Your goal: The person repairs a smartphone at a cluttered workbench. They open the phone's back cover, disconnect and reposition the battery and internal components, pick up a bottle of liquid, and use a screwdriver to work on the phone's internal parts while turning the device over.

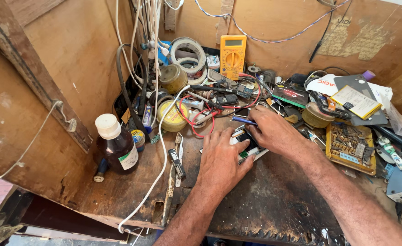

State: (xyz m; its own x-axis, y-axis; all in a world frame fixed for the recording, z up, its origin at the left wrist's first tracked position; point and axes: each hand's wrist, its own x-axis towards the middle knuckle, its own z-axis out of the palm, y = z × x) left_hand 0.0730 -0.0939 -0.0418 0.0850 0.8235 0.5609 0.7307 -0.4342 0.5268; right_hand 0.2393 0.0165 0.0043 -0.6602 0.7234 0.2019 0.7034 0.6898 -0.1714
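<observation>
Small flat device (248, 145) lay on worktop (278, 200), mostly hidden under both hands; kind hard to make out; left hand (221, 159) pressed flat on it, fingers spread, gripping nothing; right hand (274, 132) fingers closed on blue-handled tool (243, 120), tip hidden behind clutter; brown bottle (116, 146) stood well left; yellow multimeter (232, 55) leaned at back wall; red wires (201, 119), tins, tape rolls crowded behind hands.

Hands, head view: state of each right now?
Left hand: open, flat, pressing down on the small device.
Right hand: closed, holding a blue-handled tool over that device.
</observation>
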